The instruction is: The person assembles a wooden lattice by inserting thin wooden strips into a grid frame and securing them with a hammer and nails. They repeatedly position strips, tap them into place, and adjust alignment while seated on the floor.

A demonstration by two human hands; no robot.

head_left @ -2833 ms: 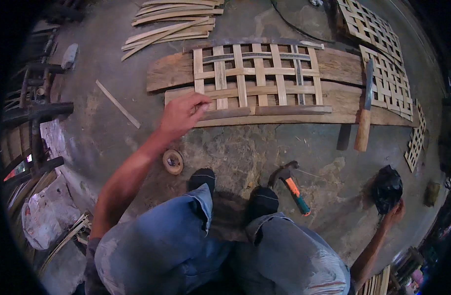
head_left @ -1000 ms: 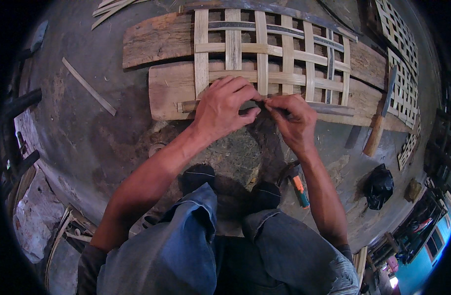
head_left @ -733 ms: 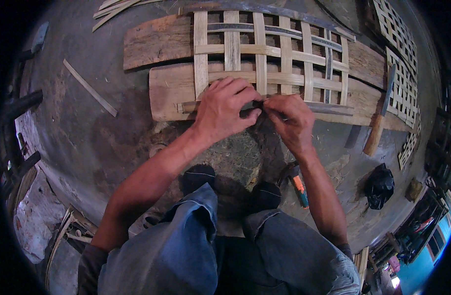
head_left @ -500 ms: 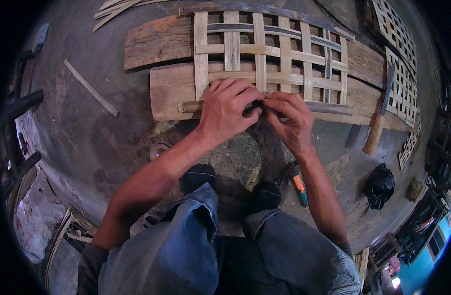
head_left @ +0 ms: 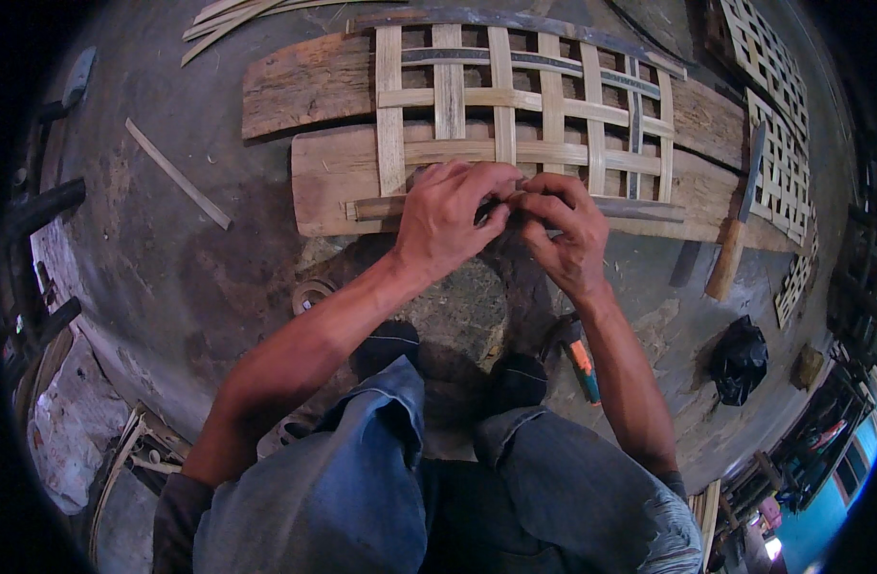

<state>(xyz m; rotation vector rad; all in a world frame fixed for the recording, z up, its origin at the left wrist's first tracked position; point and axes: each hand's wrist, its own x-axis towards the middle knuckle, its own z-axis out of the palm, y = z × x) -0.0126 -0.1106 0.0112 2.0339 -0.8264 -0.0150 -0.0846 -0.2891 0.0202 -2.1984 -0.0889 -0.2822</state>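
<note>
A woven lattice of pale, flat bamboo strips (head_left: 503, 99) lies over two rough wooden boards (head_left: 328, 182). One darker strip runs across its far part, and a brown strip (head_left: 639, 209) lies along its near edge. At the middle of that edge my left hand (head_left: 446, 212) is closed, thumb and fingers bent together. My right hand (head_left: 567, 230) meets it there, its thumb and fingertips pinched. Something small and dark shows between the fingertips, too hidden to name. Both hands cover part of the lattice's near edge.
A knife (head_left: 731, 256) with a wooden handle leans on the boards' right end, beside more woven panels (head_left: 778, 177). An orange-and-teal handled tool (head_left: 582, 360) lies by my right foot. A black plastic bag (head_left: 740, 362), a ring-shaped roll (head_left: 310, 295) and loose strips (head_left: 180, 174) are on the floor.
My hands stay at the same spot on the near edge. The left fingers have curled in and moved slightly down; the right fingers have shifted a little.
</note>
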